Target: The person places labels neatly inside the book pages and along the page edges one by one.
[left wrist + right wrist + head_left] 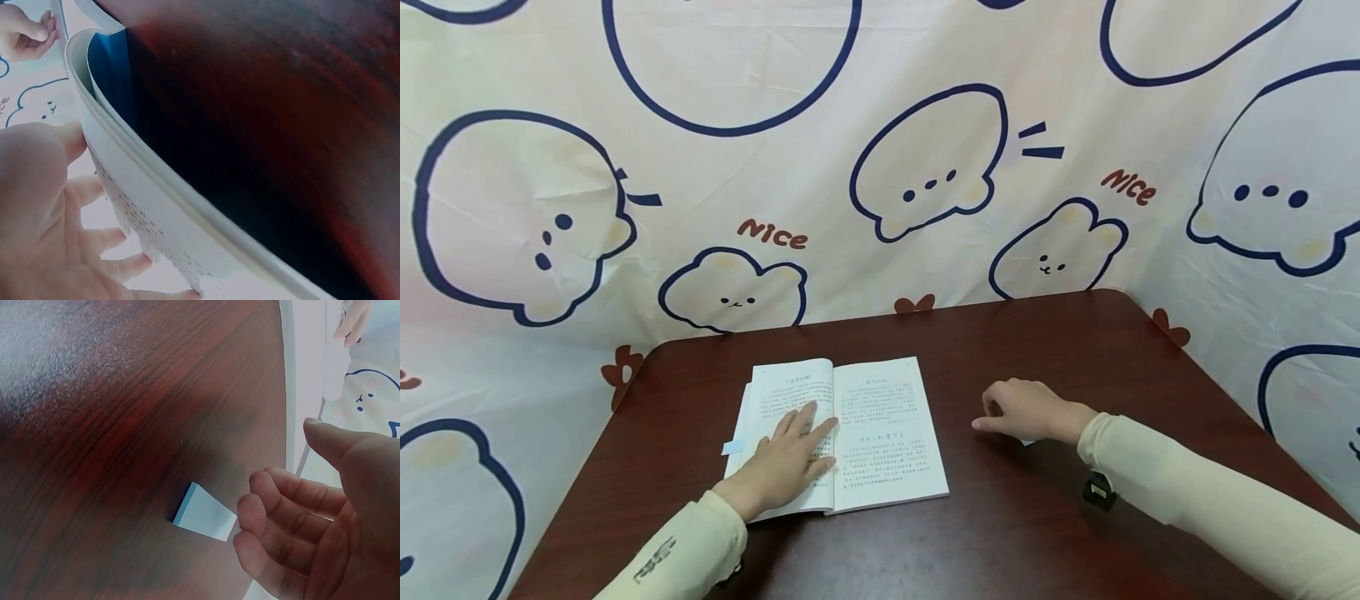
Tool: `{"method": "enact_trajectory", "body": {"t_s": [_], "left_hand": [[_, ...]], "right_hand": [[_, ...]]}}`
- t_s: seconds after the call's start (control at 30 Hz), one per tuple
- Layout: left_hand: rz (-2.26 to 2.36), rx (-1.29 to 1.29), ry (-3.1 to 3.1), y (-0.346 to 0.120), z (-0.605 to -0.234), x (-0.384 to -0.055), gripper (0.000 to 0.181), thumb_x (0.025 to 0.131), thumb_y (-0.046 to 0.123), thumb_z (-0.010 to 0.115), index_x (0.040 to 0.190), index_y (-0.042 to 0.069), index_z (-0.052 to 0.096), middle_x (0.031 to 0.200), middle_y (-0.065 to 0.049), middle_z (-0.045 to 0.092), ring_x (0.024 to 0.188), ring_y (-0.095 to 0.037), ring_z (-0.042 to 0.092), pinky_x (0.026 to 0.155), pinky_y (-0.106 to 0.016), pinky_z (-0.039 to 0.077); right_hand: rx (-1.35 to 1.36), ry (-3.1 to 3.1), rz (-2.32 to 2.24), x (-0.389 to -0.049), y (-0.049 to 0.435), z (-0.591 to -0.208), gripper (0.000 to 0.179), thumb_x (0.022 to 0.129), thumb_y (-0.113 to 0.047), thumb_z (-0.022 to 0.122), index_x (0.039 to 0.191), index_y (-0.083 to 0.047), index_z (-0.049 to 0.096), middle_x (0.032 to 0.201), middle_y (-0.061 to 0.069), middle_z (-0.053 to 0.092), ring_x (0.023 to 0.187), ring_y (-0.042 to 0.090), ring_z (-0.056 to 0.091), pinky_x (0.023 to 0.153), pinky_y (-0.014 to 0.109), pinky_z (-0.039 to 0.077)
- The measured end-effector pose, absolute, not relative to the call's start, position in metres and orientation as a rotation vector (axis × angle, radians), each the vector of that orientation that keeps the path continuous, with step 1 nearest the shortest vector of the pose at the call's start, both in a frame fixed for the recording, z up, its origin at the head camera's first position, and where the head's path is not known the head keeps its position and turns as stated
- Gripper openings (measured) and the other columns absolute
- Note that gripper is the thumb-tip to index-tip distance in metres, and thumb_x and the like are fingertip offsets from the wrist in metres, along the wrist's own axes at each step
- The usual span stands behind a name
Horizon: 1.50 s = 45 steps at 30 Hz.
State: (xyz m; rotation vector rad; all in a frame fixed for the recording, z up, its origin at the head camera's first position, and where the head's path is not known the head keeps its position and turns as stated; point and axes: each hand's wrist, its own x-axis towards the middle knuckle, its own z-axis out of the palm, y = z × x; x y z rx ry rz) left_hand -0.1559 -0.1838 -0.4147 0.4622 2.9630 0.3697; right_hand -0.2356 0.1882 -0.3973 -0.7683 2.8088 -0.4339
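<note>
An open book (891, 433) with printed pages lies on the table. My left hand (782, 462) rests on its left page with the fingers spread; the left wrist view shows the fingertips against the print. A light blue sticky tab (732, 447) juts from the book's left edge. To the right of the book, my right hand (1026, 408) hovers over the table, fingers loosely bent and thumb apart, holding nothing. Just off its fingertips in the right wrist view lies a small pale pad with a blue edge, apparently sticky notes (205, 515). The hand mostly hides that pad in the head view.
The dark reddish-brown wooden table (1000, 533) has rounded far corners. A pale curtain (820, 183) printed with cartoon animals hangs behind it and along both sides. A small black device (1099, 492) is on the underside of the right sleeve.
</note>
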Motion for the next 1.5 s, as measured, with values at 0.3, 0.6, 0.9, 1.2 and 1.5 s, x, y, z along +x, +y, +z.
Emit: {"method": "enact_trajectory", "body": {"t_s": [0.3, 0.6, 0.9, 1.2, 1.5], "left_hand": [[0.365, 0.46, 2.993, -0.179, -0.415, -0.15, 0.041, 0.104, 0.029, 0.055, 0.145, 0.022, 0.057, 0.167, -0.015, 0.028, 0.149, -0.052, 0.026, 0.098, -0.081, 0.035], [0.381, 0.385, 2.998, -0.17, -0.419, -0.149, 0.043, 0.105, 0.03, 0.049, 0.147, 0.024, 0.053, 0.166, -0.019, 0.026, 0.148, -0.053, 0.027, 0.097, -0.082, 0.035], [0.334, 0.372, 3.02, -0.168, -0.424, -0.151, 0.068, 0.091, 0.065, 0.061, 0.149, 0.03, 0.051, 0.166, -0.018, 0.026, 0.146, -0.054, 0.03, 0.093, -0.083, 0.037], [0.252, 0.395, 3.059, -0.167, -0.427, -0.153, 0.068, 0.089, 0.063, 0.064, 0.148, 0.03, 0.053, 0.163, -0.018, 0.03, 0.144, -0.052, 0.034, 0.092, -0.083, 0.038], [0.28, 0.392, 3.05, -0.167, -0.428, -0.154, 0.068, 0.089, 0.061, 0.065, 0.148, 0.03, 0.052, 0.164, -0.018, 0.028, 0.144, -0.053, 0.033, 0.091, -0.082, 0.04]], "right_hand": [[-0.759, 2.815, -0.446, -0.237, 0.192, -0.399, 0.026, 0.094, -0.041, 0.07, 0.088, -0.016, 0.067, 0.067, -0.007, 0.058, 0.058, 0.007, 0.051, 0.052, 0.025, 0.041], [-0.779, 2.834, -0.445, -0.239, 0.201, -0.402, 0.036, 0.095, -0.04, 0.069, 0.113, -0.009, 0.067, 0.081, -0.006, 0.063, 0.066, 0.007, 0.052, 0.056, 0.025, 0.042], [-0.737, 2.813, -0.46, -0.242, 0.212, -0.405, 0.035, 0.096, -0.04, 0.068, 0.114, -0.009, 0.067, 0.081, -0.006, 0.063, 0.064, 0.007, 0.053, 0.055, 0.027, 0.043], [-0.756, 2.806, -0.468, -0.245, 0.225, -0.407, 0.034, 0.096, -0.042, 0.068, 0.112, -0.012, 0.067, 0.086, -0.005, 0.063, 0.066, 0.006, 0.052, 0.057, 0.026, 0.042], [-0.84, 2.656, -0.655, -0.252, 0.244, -0.413, 0.039, 0.087, -0.017, 0.08, 0.123, -0.008, 0.067, 0.1, 0.004, 0.064, 0.073, 0.009, 0.052, 0.063, 0.024, 0.046]]}}
